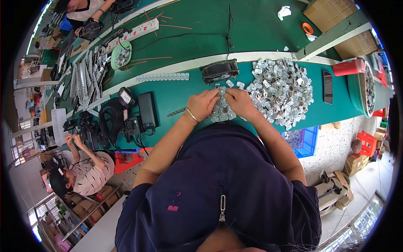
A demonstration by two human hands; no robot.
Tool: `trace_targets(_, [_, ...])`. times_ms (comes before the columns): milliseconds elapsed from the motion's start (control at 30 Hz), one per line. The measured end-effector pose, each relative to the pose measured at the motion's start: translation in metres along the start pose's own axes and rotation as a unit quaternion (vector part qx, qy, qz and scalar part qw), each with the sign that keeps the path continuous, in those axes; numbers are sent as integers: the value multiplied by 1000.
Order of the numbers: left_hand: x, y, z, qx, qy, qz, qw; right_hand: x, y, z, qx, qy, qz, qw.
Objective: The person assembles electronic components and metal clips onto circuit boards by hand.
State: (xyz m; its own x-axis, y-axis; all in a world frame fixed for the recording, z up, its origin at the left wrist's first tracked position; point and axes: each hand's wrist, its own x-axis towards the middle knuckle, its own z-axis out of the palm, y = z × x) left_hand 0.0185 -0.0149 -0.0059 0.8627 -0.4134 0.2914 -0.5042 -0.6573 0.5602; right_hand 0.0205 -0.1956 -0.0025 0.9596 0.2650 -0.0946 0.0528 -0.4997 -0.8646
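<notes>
My left hand [203, 105], with a bangle at the wrist, is over the green table close to my body. Its fingers are bent together in a pinch. My right hand [241, 103] faces it a short way to the right, also with fingers closed. What either pinches is too small or hidden to make out. Between and below them lies a small heap of clear-and-silver small parts [222, 112]. A few loose parts sit just beyond the fingertips, in front of a black fan [219, 71]. A much larger pile of similar parts [280, 93] spreads right of my right hand.
A neat row of parts [163, 77] lies at left, near a thin twisted rod [176, 112] and a black box [147, 110]. At right are a phone [328, 87], a red cup [348, 67] and a round tub [366, 90]. Two other people work at left.
</notes>
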Motion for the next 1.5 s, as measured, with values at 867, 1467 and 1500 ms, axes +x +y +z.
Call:
trace_targets(867, [8,8,21,-54,-87,9,995,-25,13,-5,45,-3,106,993])
trace_targets(1467, [5,10,8,-137,-227,6,964,-37,-14,-10,45,-20,-78,996])
trace_targets(1500, [6,9,7,-150,-247,0,957,-35,-15,-10,41,-20,-84,995])
